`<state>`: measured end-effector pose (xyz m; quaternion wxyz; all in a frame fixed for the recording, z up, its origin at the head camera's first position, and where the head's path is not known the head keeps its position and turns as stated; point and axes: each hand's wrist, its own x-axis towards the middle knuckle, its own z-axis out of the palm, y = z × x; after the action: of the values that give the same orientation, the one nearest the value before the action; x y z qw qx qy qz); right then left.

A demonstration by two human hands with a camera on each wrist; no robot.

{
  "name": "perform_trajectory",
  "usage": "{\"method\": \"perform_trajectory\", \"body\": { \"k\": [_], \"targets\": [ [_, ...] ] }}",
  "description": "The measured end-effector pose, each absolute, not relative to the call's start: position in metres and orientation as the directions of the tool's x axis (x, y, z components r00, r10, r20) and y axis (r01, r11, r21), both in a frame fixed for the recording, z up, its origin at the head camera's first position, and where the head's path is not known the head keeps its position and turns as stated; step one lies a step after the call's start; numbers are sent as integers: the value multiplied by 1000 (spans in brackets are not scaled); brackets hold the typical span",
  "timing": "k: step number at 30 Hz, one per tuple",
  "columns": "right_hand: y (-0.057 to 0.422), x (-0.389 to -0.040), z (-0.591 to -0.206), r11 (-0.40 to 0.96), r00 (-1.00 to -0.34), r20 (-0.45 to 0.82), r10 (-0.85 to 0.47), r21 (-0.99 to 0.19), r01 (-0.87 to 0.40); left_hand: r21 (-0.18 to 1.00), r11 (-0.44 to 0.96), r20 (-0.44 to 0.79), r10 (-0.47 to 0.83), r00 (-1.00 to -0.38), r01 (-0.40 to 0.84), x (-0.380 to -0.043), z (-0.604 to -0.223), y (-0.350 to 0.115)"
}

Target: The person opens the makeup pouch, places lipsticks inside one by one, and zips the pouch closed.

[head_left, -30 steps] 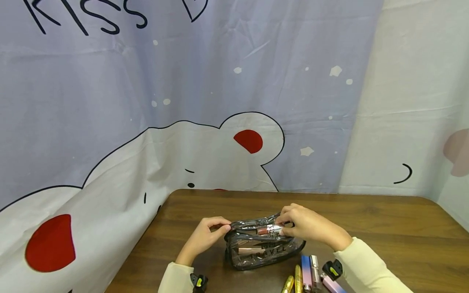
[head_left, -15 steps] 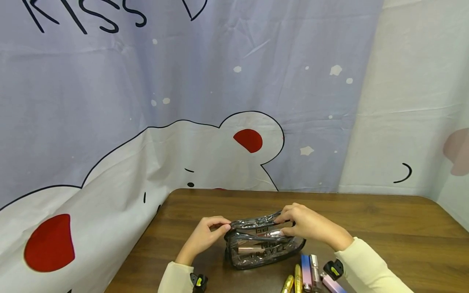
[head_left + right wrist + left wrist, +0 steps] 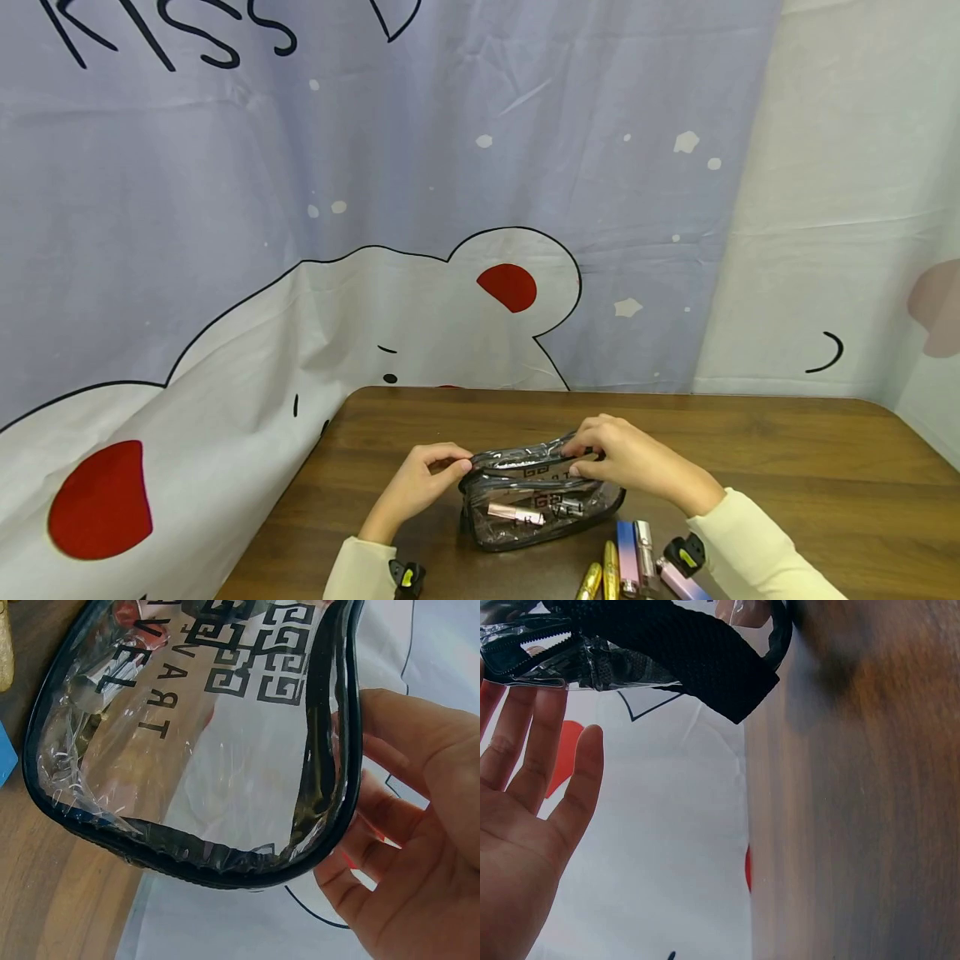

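A clear pouch with black trim and zipper [image 3: 525, 533] stands on the table with its top unzipped. Through its front wall I see a pinkish-gold cosmetic tube [image 3: 516, 513] and a silver-capped tube [image 3: 568, 506] lying at the bottom. My left hand [image 3: 420, 487] pinches the pouch's upper left end; in the left wrist view the zipper and a black fabric strip [image 3: 697, 664] hang above its palm. At the right end, my right hand [image 3: 637, 457] has its fingers spread at the mouth with no tube between them. The right wrist view has its fingers [image 3: 382, 814] beside the rim.
To the right in front of the pouch lie gold tubes [image 3: 611, 571], a blue-and-pink tube [image 3: 627, 557], a silver-capped tube [image 3: 644, 550] and a pink-purple tube [image 3: 681, 581]. A printed curtain [image 3: 637, 208] hangs behind the wooden table [image 3: 795, 467].
The silver-and-red lip tube has left my right fingers and dropped into the pouch. My left hand has kept its place at the pouch's left end.
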<state>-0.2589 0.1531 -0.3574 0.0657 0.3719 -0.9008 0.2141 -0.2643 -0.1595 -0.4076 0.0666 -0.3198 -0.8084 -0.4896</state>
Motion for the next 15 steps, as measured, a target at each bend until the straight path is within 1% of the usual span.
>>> {"method": "perform_trajectory", "body": {
  "k": [7,15],
  "targets": [
    [154,-258,-358,624,-693,343,-634,-302,-721,745,316,430,446,-785,587,-282,-433,-164],
    [154,-257,-360,629,-701,358,-617,-310,-713,756,296,429,450,-783,584,-283,-435,-165]
  ]
}}
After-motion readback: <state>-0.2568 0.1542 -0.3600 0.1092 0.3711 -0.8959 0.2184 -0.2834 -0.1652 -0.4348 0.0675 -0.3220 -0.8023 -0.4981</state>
